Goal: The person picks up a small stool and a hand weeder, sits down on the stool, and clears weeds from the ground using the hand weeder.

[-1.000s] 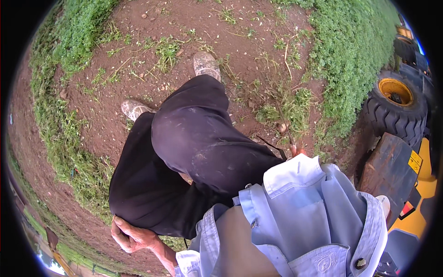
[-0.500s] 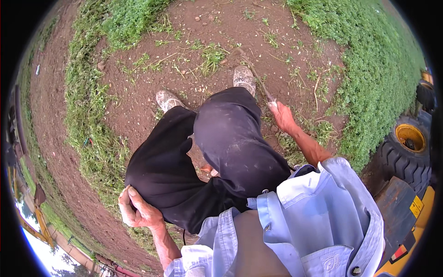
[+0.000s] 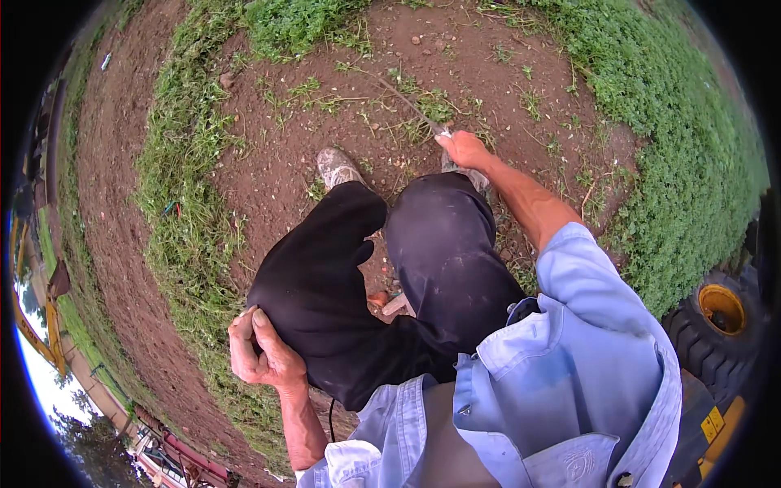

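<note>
My right hand [image 3: 468, 152] reaches forward over the right shoe and is closed round the near end of a long thin tool [image 3: 413, 107]. Its slender, dark shaft or blade slants away to the left, low over the soil and cut greens; the far end is blurred. My left hand [image 3: 267, 358] lies against my bent left knee, with fingers curled and thumb tip pressed to the forefinger. Whatever is inside that hand, if anything, is hidden. My black trousers [image 3: 325, 268] and a dusty left shoe [image 3: 338, 167] are below.
Leafy green plants [image 3: 675, 154] grow thickly on the right. A strip of cut greens [image 3: 183, 195] runs down the left beside brown soil [image 3: 114, 244]. A big black tyre with a yellow hub [image 3: 722, 309] stands at the right rim. Scattered weeds lie ahead.
My right hand has moved forward and left with the tool, whose shaft now points farther left. The view has turned slightly; my left hand stays at the knee.
</note>
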A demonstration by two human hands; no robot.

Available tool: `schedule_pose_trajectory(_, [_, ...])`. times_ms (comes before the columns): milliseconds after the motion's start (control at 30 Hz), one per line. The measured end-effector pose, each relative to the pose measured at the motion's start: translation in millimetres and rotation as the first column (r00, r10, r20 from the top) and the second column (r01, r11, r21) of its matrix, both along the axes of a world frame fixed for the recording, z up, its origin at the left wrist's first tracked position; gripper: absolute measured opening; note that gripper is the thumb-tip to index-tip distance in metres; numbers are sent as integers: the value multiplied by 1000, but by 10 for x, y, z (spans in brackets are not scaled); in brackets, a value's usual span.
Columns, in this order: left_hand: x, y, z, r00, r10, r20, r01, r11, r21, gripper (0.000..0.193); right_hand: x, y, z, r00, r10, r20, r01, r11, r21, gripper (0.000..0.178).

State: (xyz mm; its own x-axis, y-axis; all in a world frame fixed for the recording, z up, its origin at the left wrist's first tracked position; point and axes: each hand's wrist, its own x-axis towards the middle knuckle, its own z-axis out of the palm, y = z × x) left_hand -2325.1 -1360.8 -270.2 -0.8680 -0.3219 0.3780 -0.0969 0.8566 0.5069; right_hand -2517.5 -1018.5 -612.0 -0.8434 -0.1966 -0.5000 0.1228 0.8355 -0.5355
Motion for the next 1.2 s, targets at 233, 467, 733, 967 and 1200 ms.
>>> schedule_pose_trajectory(233, [43, -22, -15, 999, 23, 34, -23, 1000, -6, 12, 1672, 1398, 419, 980, -96, 173, 67, 983, 169, 66])
schedule_pose_trajectory(467, [30, 39, -90, 998, 63, -25, -64, 998, -23, 20, 4243, 2123, 979, 815, -505, 283, 370, 830, 417, 55])
schedule_pose_trajectory(733, [-51, 160, -52, 998, -17, -67, 15, 1000, -25, 26, 6136, 2041, 1102, 606, -779, 162, 576, 570, 586, 56])
schedule_pose_trajectory(967, [-36, 223, -21, 995, -54, -83, 47, 996, -79, 21, 3725, 1273, 1016, 746, -657, 108, 654, 754, 64, 55])
schedule_pose_trajectory(1200, [43, 156, -49, 995, -49, -92, 40, 995, -96, 15, 1040, 687, 357, 758, -534, 374, 631, 746, -214, 66])
